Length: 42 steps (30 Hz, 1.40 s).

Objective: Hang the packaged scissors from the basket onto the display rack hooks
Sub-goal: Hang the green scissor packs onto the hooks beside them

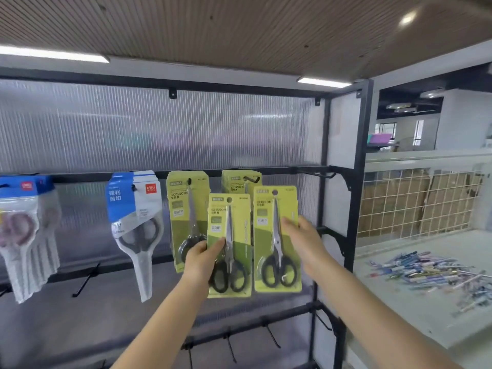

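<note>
My left hand point(201, 258) grips a yellow-green pack of black-handled scissors point(229, 245) by its lower left edge, thumb on the front. My right hand point(303, 239) pinches a second yellow-green pack point(277, 239) at its right edge. Both packs are held upright in front of the display rack, just below its black rail point(279, 170). Behind them, a stack of the same packs point(186, 209) hangs on one hook, and another stack point(241, 181) hangs on the hook point(253, 179) to its right. The basket is not in view.
Blue-and-white scissor packs point(135, 214) and more at the far left point(26, 222) hang on the same rail. A bare hook point(316, 173) sticks out at the rail's right end. Lower rails carry bare hooks point(271, 334). A bin of loose pens point(431, 272) lies to the right.
</note>
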Each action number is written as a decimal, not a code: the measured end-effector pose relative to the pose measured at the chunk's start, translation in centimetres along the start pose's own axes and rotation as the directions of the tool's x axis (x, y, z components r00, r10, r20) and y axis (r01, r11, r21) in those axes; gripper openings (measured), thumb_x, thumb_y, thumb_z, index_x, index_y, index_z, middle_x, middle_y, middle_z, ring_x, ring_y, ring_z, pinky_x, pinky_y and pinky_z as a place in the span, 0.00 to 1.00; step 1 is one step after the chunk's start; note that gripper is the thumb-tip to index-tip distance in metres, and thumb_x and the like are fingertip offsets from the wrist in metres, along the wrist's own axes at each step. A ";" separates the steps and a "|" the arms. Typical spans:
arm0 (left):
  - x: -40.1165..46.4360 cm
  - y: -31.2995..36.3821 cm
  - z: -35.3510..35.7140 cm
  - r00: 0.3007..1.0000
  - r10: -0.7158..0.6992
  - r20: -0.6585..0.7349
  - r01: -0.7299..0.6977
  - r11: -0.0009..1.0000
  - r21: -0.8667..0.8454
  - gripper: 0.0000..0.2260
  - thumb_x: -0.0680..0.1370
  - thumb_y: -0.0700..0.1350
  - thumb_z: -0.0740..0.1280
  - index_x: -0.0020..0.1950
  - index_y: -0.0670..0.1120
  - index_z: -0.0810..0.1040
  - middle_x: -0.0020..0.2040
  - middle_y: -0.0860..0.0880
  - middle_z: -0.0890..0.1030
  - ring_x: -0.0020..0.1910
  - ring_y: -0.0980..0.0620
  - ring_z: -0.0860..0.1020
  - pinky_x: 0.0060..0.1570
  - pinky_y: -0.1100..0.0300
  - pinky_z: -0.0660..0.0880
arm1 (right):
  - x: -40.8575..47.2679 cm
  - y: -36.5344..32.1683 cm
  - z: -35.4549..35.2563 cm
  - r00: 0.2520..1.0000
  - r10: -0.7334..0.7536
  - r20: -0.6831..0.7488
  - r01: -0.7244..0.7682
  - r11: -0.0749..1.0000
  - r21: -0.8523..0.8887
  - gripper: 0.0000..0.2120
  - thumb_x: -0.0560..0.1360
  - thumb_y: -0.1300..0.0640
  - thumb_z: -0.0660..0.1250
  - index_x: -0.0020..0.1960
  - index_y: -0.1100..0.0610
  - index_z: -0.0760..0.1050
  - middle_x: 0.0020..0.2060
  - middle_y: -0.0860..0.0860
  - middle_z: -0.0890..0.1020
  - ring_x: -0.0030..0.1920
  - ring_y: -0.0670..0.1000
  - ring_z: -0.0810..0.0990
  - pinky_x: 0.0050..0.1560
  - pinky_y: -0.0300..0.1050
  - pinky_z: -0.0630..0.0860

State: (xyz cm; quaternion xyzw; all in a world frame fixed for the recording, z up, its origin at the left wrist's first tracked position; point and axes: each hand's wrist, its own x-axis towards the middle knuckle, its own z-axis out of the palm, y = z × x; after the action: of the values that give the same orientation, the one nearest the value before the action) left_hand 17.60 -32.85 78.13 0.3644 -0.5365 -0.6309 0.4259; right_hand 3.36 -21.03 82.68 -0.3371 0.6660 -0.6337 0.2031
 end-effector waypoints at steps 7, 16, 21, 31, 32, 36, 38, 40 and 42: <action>1.1 1.9 -0.2 0.998 0.068 0.016 -0.068 0.997 0.037 0.08 0.76 0.48 0.69 0.39 0.47 0.75 0.40 0.44 0.78 0.44 0.45 0.75 0.50 0.50 0.74 | 2.0 -3.0 1.1 0.997 -0.079 0.006 0.080 0.995 -0.059 0.27 0.81 0.48 0.56 0.76 0.56 0.53 0.75 0.50 0.59 0.74 0.53 0.59 0.70 0.52 0.59; 1.9 1.6 -1.1 0.999 0.047 -0.010 -0.046 0.998 0.051 0.06 0.75 0.47 0.70 0.47 0.45 0.79 0.46 0.43 0.82 0.48 0.41 0.79 0.56 0.45 0.76 | 3.2 -1.4 1.9 0.998 -0.051 0.034 0.053 0.997 -0.055 0.29 0.80 0.48 0.57 0.77 0.56 0.52 0.75 0.51 0.58 0.74 0.54 0.58 0.70 0.53 0.58; 2.0 1.6 -1.2 0.995 0.101 -0.011 -0.100 0.994 0.053 0.04 0.76 0.45 0.68 0.45 0.45 0.79 0.41 0.46 0.82 0.42 0.45 0.79 0.47 0.52 0.76 | 4.2 -0.8 2.2 0.998 -0.057 0.035 0.060 0.994 -0.092 0.29 0.80 0.48 0.58 0.76 0.56 0.53 0.75 0.51 0.58 0.74 0.54 0.58 0.70 0.52 0.59; 2.4 1.0 -1.9 0.950 0.270 -0.156 -0.223 0.938 0.266 0.11 0.77 0.45 0.66 0.41 0.38 0.73 0.35 0.42 0.72 0.34 0.48 0.67 0.35 0.57 0.64 | 7.4 -0.3 4.4 0.994 -0.108 0.011 0.109 0.989 -0.102 0.17 0.81 0.52 0.57 0.66 0.59 0.67 0.60 0.50 0.73 0.56 0.48 0.70 0.57 0.46 0.66; 2.4 0.9 -2.0 0.946 0.285 -0.154 -0.235 0.930 0.283 0.11 0.77 0.45 0.66 0.43 0.37 0.73 0.35 0.41 0.72 0.34 0.49 0.67 0.35 0.57 0.63 | 7.7 -0.2 4.6 0.993 -0.120 0.000 0.120 0.987 -0.106 0.15 0.81 0.52 0.57 0.63 0.59 0.69 0.55 0.49 0.74 0.56 0.49 0.71 0.55 0.46 0.67; 2.1 0.7 -2.4 0.947 0.304 -0.106 -0.266 0.924 0.274 0.12 0.78 0.44 0.66 0.49 0.34 0.76 0.38 0.40 0.76 0.36 0.48 0.71 0.38 0.56 0.66 | 8.9 0.3 5.5 0.988 -0.151 -0.020 0.146 0.976 -0.161 0.16 0.81 0.51 0.56 0.62 0.62 0.68 0.52 0.52 0.74 0.59 0.52 0.73 0.53 0.48 0.68; 2.0 0.6 -2.5 0.953 0.294 -0.078 -0.266 0.930 0.253 0.11 0.78 0.43 0.66 0.49 0.34 0.76 0.37 0.41 0.75 0.35 0.48 0.70 0.36 0.56 0.67 | 9.4 0.5 5.9 0.986 -0.165 -0.022 0.159 0.971 -0.177 0.16 0.81 0.50 0.56 0.60 0.62 0.69 0.52 0.54 0.76 0.57 0.55 0.74 0.51 0.47 0.68; 2.0 0.4 -2.6 0.956 0.286 -0.058 -0.265 0.934 0.238 0.11 0.78 0.43 0.66 0.48 0.34 0.76 0.38 0.39 0.76 0.35 0.47 0.71 0.35 0.56 0.68 | 9.8 0.9 6.1 0.982 -0.188 -0.030 0.179 0.964 -0.195 0.16 0.81 0.50 0.57 0.57 0.63 0.71 0.51 0.56 0.78 0.54 0.56 0.76 0.46 0.45 0.68; 2.0 0.3 -2.6 0.955 0.294 -0.044 -0.277 0.933 0.229 0.10 0.78 0.43 0.66 0.48 0.35 0.77 0.42 0.34 0.78 0.37 0.46 0.73 0.38 0.55 0.70 | 10.2 1.2 6.0 0.975 -0.221 -0.036 0.206 0.947 -0.247 0.14 0.80 0.50 0.58 0.52 0.62 0.71 0.43 0.53 0.77 0.47 0.55 0.76 0.36 0.40 0.66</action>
State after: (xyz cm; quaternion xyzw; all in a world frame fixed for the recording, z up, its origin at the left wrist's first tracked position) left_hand 19.28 -35.62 77.99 0.3518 -0.6335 -0.4843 0.4903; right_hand 0.31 -32.47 82.42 -0.4091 0.7038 -0.5766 0.0698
